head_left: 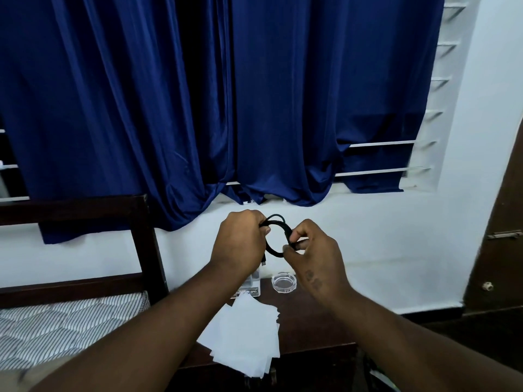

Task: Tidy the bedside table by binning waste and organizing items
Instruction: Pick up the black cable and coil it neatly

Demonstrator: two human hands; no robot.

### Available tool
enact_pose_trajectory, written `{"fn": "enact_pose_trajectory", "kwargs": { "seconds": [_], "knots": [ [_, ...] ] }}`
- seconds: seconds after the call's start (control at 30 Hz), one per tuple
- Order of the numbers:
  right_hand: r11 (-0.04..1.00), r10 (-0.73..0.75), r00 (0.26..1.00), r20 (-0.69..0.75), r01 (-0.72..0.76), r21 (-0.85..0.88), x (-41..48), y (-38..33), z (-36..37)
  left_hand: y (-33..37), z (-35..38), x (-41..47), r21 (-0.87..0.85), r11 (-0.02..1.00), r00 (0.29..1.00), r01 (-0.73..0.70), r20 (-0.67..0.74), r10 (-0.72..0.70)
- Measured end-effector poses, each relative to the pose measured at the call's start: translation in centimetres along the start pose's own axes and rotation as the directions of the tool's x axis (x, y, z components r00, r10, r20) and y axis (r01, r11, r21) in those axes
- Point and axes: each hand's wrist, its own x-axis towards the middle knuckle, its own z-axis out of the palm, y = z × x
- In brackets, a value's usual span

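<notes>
A black cable point(276, 236) is held coiled above the surface point(305, 321): gripped in the left hand point(239, 241), pinched by the right hand point(314, 250), probably so the loop keeps shape. Loose papers point(246, 340) lie below both hands.

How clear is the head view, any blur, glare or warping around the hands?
Head view: dim, even light, no glare; left hand, right hand and the coiled black cable look slightly motion-soft; wide-angle warping tilts the white window bars and brown wooden door at the right edge; white paper sheets look crisp.
</notes>
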Motion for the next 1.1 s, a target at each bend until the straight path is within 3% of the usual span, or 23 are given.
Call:
{"fn": "enact_pose_trajectory", "kwargs": {
  "seconds": [0.2,0.37,0.6,0.83,0.93,1.1],
  "knots": [
    [0.997,0.063,0.998,-0.003,-0.063,0.039,0.1,0.6,0.1,-1.5,-0.3,0.4,-0.126,0.987,0.995,0.097,0.015,-0.096],
    [0.94,0.178,0.967,0.183,-0.222,0.26,-0.5,0.8,0.4,-2.8,-0.5,0.6,-0.286,0.939,0.981,0.19,0.095,-0.17],
    [0.89,0.256,0.886,0.386,-0.372,0.263,0.3,-0.4,0.7,-4.1,-0.9,0.5,-0.129,0.987,0.979,0.095,0.189,-0.069],
    [0.8,0.283,0.833,0.476,-0.478,0.361,0.4,-0.3,2.6,-6.4,-0.3,0.4,-0.224,0.958,0.96,0.178,0.253,-0.119],
    [0.696,0.322,0.81,0.491,-0.554,0.457,0.3,0.3,4.3,-8.4,0.5,0.2,-0.386,0.867,0.937,0.315,0.275,-0.217],
    [0.551,0.447,0.744,0.496,-0.666,0.502,-0.1,1.8,8.2,-12.2,2.6,-0.8,-0.609,0.623,0.871,0.492,0.344,-0.351]
  ]
}}
